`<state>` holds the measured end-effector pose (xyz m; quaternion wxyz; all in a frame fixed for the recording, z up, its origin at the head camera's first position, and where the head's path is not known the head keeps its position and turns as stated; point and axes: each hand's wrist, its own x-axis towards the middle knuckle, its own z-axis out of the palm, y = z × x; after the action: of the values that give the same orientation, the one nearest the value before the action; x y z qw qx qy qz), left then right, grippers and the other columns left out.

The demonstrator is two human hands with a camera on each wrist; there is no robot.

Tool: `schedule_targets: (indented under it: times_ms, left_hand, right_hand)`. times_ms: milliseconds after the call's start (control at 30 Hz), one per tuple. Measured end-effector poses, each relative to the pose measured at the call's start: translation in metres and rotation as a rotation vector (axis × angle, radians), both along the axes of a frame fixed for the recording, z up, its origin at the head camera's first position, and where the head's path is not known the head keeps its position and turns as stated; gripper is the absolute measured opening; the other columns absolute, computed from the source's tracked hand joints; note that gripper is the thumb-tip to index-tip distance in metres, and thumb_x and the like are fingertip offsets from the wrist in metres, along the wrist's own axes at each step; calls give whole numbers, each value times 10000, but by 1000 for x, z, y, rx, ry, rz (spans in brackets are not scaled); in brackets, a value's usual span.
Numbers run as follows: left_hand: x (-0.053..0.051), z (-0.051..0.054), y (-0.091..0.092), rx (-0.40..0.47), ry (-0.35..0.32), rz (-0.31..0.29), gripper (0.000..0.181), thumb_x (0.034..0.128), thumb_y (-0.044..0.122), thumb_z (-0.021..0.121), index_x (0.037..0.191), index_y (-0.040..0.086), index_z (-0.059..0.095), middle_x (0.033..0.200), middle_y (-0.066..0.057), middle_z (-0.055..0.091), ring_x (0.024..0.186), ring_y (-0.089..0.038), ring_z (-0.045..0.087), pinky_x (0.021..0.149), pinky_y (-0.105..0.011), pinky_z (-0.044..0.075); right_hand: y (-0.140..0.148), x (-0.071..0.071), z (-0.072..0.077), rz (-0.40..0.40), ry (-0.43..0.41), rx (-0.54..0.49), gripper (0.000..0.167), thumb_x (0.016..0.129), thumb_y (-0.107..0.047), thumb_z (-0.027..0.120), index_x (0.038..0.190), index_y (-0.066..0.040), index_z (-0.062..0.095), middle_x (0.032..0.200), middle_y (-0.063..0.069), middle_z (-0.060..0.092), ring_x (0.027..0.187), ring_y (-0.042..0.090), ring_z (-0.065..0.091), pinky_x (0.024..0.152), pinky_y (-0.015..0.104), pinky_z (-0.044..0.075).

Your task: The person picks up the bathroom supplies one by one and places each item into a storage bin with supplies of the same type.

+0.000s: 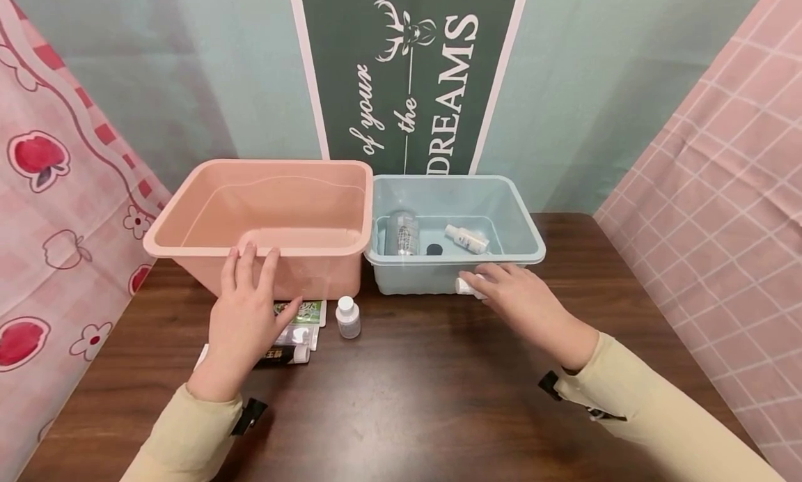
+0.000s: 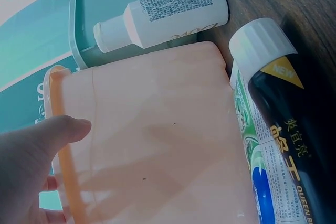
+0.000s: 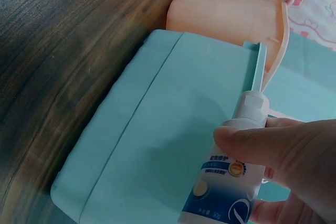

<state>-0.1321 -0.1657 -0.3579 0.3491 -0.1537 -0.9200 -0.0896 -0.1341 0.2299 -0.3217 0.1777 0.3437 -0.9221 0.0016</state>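
Observation:
My right hand (image 1: 520, 297) holds a small white bottle with a blue label (image 3: 226, 177), thumb on one side and fingers on the other. That bottle is by the front rim of the light blue bin (image 1: 451, 276), cap toward the left. A clear bottle (image 1: 402, 235) and a small white bottle (image 1: 466, 239) lie inside this bin. My left hand (image 1: 244, 322) rests with spread fingers on the front rim of the pink bin (image 1: 326, 276). Another white bottle (image 1: 348, 318) stands upright on the table, right of the left hand.
Beneath and beside the left hand lie a black container with a white cap (image 1: 276, 356), a clear-looking item (image 1: 294, 337) and a green packet (image 1: 310, 311), partly covered. Both bins stand side by side on the dark wooden table (image 1: 388, 405). Curtains hang behind and at both sides.

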Motion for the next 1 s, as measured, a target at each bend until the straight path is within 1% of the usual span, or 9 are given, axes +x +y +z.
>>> schedule_targets:
  times_ms: [33, 133, 233, 267, 400, 500, 700, 867, 1000]
  left_hand:
    - [0, 0, 0, 1, 3, -2, 797, 652, 358, 758, 1296, 0, 453, 1314, -298, 379, 1204, -530, 337, 558, -605, 480]
    - [-1, 0, 1, -3, 7, -6, 795, 656, 361, 754, 1295, -4, 454, 1309, -303, 379, 1202, -535, 336, 564, -605, 481]
    - [-3, 2, 2, -6, 7, -8, 796, 661, 364, 750, 1297, -8, 451, 1308, -307, 377, 1202, -540, 333, 577, -610, 481]
    - [-3, 2, 2, -5, 10, -10, 795, 661, 362, 749, 1298, -8, 450, 1309, -307, 377, 1203, -539, 333, 579, -610, 480]
    - [-5, 3, 3, -2, -1, -12, 795, 669, 355, 752, 1314, 9, 442, 1336, -298, 367, 1225, -526, 322, 573, -608, 482]
    - [-3, 1, 3, -3, -15, -5, 794, 667, 353, 762, 1314, 17, 447, 1342, -290, 368, 1230, -516, 324, 546, -601, 484]
    - [4, -2, 0, 8, -17, 20, 781, 664, 356, 757, 1305, 23, 460, 1336, -288, 376, 1234, -504, 325, 556, -603, 482]
    - [4, -2, -1, 10, -12, 17, 781, 659, 357, 762, 1299, 20, 466, 1326, -292, 383, 1224, -509, 335, 554, -603, 481]
    - [3, -1, -1, 5, -4, 10, 783, 659, 352, 768, 1299, 18, 466, 1329, -292, 381, 1227, -508, 334, 558, -607, 481]
  right_hand:
    - [2, -1, -2, 9, 10, 0, 477, 732, -78, 760, 1186, -135, 627, 1041, 72, 604, 884, 327, 588, 716, 450, 491]
    - [4, -1, 0, 13, 22, -1, 460, 748, -97, 748, 1190, -133, 625, 1044, 73, 606, 911, 321, 591, 733, 449, 492]
    - [6, -2, 5, 15, 17, -12, 440, 773, -102, 727, 1199, -129, 622, 1048, 77, 612, 923, 314, 592, 745, 447, 490]
    - [5, -1, 8, 9, 10, -16, 443, 768, -93, 730, 1198, -128, 627, 1054, 77, 616, 925, 309, 592, 752, 445, 490]
    - [7, -3, 13, 2, 9, -20, 453, 765, -73, 730, 1203, -129, 626, 1057, 81, 621, 880, 313, 592, 719, 443, 490]
    - [5, -2, 12, 6, 6, -10, 471, 751, -64, 741, 1203, -131, 625, 1058, 81, 620, 849, 315, 590, 689, 439, 492]
    - [2, -1, 14, 17, -4, -16, 487, 738, -38, 743, 1200, -128, 621, 1058, 73, 613, 857, 308, 585, 690, 435, 487]
    - [3, 1, 18, 7, -13, -21, 485, 737, -39, 743, 1197, -136, 623, 1046, 63, 616, 837, 297, 579, 664, 426, 484]
    - [4, 3, 22, -2, -5, -39, 476, 746, -50, 740, 1197, -151, 625, 1038, 62, 615, 825, 290, 573, 656, 429, 484]
